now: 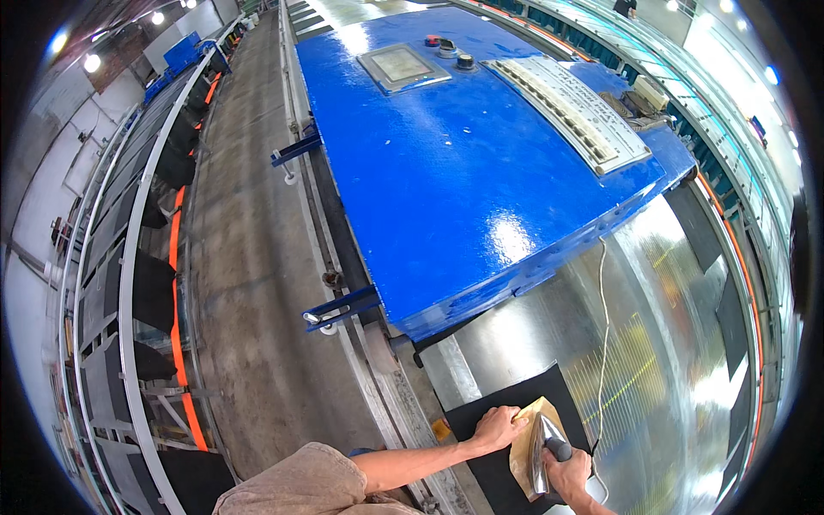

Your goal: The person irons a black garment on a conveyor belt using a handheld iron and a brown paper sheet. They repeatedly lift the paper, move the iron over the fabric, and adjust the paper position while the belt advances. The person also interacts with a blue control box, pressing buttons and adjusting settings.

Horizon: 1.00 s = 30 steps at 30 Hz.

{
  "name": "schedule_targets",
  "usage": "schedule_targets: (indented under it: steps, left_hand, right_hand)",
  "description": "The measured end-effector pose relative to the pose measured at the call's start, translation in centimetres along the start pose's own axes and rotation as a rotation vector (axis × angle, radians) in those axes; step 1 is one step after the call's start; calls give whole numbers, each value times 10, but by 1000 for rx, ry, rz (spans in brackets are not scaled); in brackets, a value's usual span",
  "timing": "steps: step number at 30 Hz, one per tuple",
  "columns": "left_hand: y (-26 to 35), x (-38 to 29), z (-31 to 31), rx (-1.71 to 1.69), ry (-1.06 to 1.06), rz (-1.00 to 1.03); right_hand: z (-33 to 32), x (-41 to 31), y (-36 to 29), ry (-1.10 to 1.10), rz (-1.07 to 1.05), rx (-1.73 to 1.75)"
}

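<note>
A metal iron (539, 450) stands on a tan sheet (520, 456), which lies over a black piece of fabric (479, 415) on the metal table (515, 341). My right hand (568, 475) grips the iron's dark handle. The fingers of my left hand (499, 428) rest at the upper left edge of the tan sheet; whether they pinch it or only press on it is hard to tell. A pale cord (602, 335) runs along the table beside the iron.
A large blue machine housing (444, 174) with knobs and a panel stands over the table ahead. Metal rails (380, 393) follow the table's left edge. Past the concrete floor (251, 257), another long table (132, 257) carries dark pieces. A person (624, 8) is far off at the top right.
</note>
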State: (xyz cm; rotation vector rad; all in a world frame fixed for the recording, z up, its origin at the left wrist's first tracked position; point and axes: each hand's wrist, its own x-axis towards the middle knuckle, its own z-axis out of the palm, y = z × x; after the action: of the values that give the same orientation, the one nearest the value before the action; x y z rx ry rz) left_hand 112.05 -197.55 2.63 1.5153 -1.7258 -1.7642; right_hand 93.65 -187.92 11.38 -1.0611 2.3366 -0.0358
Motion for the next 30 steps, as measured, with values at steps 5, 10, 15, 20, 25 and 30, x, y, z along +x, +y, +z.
schedule_targets:
  steps: [5,10,15,20,25,30]
  left_hand:
    - [-4,0,7,9,10,-4]
    - [-7,4,7,19,16,-8]
    - [-22,29,29,129,66,22]
    - [-15,24,20,254,167,159]
    - [36,-28,-20,327,195,278]
    - [102,-97,-125,825,557,1235]
  right_hand:
    - [-4,-8,-7,46,-51,15]
    - [-5,-12,-12,40,-64,77]
    - [11,9,20,158,-157,-3]
    - [0,11,19,13,-222,108]
    - [-46,-25,15,24,-128,360]
    - [-88,-47,27,147,-161,438]
